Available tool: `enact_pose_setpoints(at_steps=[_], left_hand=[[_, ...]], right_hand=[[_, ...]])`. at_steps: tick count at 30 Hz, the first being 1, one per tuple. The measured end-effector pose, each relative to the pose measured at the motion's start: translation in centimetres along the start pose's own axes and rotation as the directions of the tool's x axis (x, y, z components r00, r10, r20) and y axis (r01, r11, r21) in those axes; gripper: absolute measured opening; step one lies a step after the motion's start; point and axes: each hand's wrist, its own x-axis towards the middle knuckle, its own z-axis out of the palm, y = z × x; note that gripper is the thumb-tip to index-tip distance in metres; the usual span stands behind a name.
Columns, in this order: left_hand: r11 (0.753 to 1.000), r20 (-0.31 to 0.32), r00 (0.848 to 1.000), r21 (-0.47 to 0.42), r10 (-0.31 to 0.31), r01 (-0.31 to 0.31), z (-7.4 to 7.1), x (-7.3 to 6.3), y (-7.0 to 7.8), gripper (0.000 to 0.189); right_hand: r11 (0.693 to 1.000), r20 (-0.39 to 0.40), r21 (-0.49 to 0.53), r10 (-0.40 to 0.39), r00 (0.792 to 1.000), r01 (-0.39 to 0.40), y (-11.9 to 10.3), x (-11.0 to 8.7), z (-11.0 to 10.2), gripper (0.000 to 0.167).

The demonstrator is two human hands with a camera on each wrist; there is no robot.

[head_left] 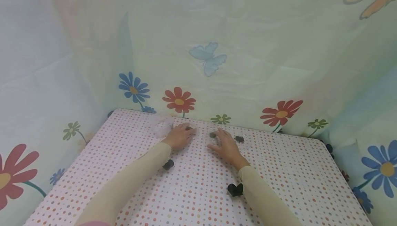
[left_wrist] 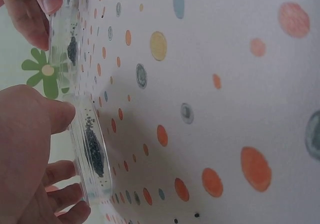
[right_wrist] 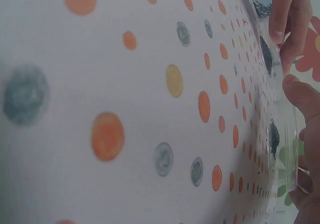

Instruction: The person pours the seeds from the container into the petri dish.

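My left hand grips a clear shallow dish by its rim, thumb on one side and fingers on the other. A patch of dark granules shows inside it. Just to the right, my right hand holds a similar clear dish between thumb and fingers, also with dark granules in it. Both dishes are near the far edge of the table, partly hidden by the hands. Beside the right hand is a third clear dish with a dark patch.
A clear round piece lies left of my left hand. Small black specks dot the tabletop. The white table has a dotted cover, with a flower-printed cloth rising behind it. A black wrist mount sits by the right forearm.
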Motion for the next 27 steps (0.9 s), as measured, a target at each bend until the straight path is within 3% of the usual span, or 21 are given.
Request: enact_pose_setpoints(at_steps=[18, 27], left_hand=[[1.0, 0.005, 1.0, -0.006, 0.01, -0.01, -0.14, -0.03, -0.03, 0.045], [1.0, 0.012, 1.0, -0.015, 0.007, -0.007, 0.06, 0.02, -0.08, 0.045]], right_hand=[[0.999, 0.026, -0.042, 0.028, 0.999, -0.027, 0.0, 0.74, -0.04, 0.072], [1.0, 0.016, -0.015, 0.008, 1.0, -0.008, 0.26, 1.02, 0.21, 0.072]])
